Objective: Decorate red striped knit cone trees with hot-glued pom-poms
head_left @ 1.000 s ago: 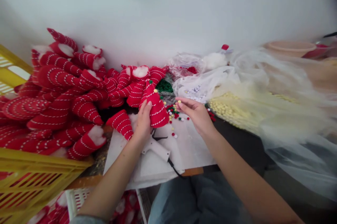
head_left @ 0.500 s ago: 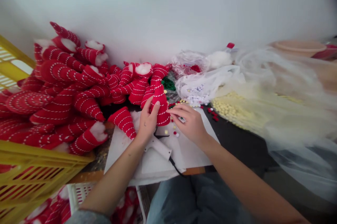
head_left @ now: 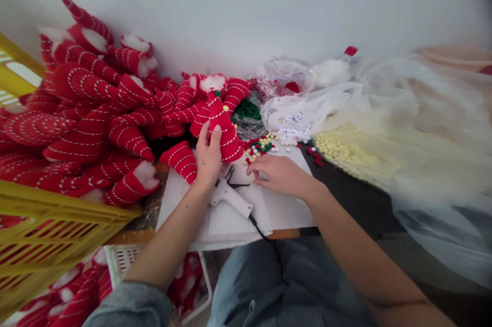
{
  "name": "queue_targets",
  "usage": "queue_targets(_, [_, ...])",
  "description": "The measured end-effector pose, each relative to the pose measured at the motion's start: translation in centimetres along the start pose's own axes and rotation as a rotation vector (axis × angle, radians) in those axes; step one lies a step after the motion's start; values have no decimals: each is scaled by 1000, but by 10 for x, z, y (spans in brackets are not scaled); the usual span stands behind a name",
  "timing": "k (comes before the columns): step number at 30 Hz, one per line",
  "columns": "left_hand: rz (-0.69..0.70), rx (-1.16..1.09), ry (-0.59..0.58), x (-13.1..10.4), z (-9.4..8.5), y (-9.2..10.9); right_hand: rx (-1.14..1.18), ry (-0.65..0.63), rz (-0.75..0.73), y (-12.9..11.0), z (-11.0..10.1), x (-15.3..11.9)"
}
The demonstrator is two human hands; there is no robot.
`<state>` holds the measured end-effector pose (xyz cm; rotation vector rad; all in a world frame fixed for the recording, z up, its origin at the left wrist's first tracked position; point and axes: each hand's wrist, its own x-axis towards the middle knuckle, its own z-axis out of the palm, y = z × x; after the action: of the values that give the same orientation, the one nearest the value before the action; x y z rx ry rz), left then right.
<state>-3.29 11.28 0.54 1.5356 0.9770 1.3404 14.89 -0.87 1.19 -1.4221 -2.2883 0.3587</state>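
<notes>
My left hand (head_left: 209, 155) grips a red cone hat (head_left: 226, 137) with white stitched lines, tilted, with a green pompom at its tip and yellow ones on its side. My right hand (head_left: 279, 174) hovers over the white paper (head_left: 284, 214), to the right of the hat, its fingers bent and slightly apart. Nothing shows between them. A white glue gun (head_left: 234, 200) lies on the paper below the hat. Another striped red cone (head_left: 182, 162) rests left of my left hand. Loose small pompoms (head_left: 263, 146) are scattered behind my right hand.
Stuffed red striped cones (head_left: 88, 111) are heaped at the left, beside a yellow crate (head_left: 57, 229). A white basket (head_left: 205, 301) stands below the table. Clear bags with white pompoms (head_left: 294, 129) and yellow pompoms (head_left: 346, 152) lie at the right.
The hat has moved up and left and turned in my left hand, showing its pompoms. My right hand has come away from its edge. The view has shifted slightly.
</notes>
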Motion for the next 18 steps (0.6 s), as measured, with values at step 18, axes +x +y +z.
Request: queue_targets(18, [27,0,23,0,0,-5,-136,-67,156,4,2,4])
